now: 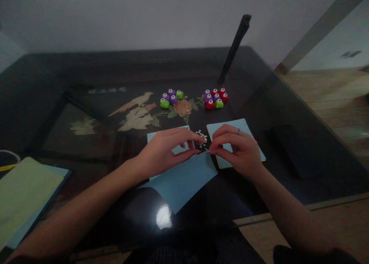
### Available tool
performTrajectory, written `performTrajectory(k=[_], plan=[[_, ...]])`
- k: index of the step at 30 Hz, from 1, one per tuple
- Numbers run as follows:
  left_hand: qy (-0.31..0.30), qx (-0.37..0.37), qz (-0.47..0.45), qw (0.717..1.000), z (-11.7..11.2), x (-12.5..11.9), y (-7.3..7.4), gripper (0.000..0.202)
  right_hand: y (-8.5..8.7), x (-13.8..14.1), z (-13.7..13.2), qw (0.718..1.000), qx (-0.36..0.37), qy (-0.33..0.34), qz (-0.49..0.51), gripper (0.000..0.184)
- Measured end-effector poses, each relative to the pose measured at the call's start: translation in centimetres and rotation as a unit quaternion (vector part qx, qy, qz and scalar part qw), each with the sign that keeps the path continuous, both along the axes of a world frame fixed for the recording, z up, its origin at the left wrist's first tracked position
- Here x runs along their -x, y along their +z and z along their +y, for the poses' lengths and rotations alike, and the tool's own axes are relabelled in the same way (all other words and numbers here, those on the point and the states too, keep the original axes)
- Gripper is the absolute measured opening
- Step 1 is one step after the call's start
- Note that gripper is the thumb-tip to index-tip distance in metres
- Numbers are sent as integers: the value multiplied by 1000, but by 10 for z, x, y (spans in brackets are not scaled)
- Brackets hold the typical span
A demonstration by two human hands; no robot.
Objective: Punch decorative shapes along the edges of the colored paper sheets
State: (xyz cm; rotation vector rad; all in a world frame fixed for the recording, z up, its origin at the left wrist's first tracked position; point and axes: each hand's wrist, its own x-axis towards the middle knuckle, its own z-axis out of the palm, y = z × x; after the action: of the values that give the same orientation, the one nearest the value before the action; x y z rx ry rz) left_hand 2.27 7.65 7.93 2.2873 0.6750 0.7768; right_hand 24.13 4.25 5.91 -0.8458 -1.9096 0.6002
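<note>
A blue sheet of paper (pixel 184 181) hangs tilted over the near part of the table, its upper edge between my two hands. My left hand (pixel 164 150) holds that edge at the thumb, with its index finger reaching above. Thumb and fingertips of my right hand (pixel 238 146) are pinched at the sheet's upper right corner, where a small pale bit shows that I cannot make out. Just beyond the fingertips lies a little pile of pale star-shaped pieces (pixel 201 137). Under my right hand is a stack of blue paper (pixel 242 127); another blue paper (pixel 152 136) lies partly beneath my left hand.
Farther back sit two groups of small toys with eye-like tops, a purple and green group (pixel 172 97) and a red, purple and green group (pixel 216 97). A dark stick-like post (pixel 235 48) rises behind them. Yellow paper (pixel 25 194) lies at the left on the glossy black table (pixel 121 206).
</note>
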Motion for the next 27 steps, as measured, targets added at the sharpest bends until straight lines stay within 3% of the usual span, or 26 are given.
performTrajectory(k=[3, 8, 16, 27], plan=[[-37, -117, -24, 992, 1, -9, -5, 15, 2, -1, -6, 996, -79, -4, -32, 7], [-64, -198, -56, 977, -1, -3, -7, 12, 6, -3, -17, 985, -160, -1, -71, 13], [-101, -184, -30, 977, -7, 3, 4, 17, 13, -4, -28, 978, -177, -4, -111, 14], [-92, -170, -27, 981, -8, 4, 1, 17, 13, -3, -27, 978, -160, -1, -132, 11]])
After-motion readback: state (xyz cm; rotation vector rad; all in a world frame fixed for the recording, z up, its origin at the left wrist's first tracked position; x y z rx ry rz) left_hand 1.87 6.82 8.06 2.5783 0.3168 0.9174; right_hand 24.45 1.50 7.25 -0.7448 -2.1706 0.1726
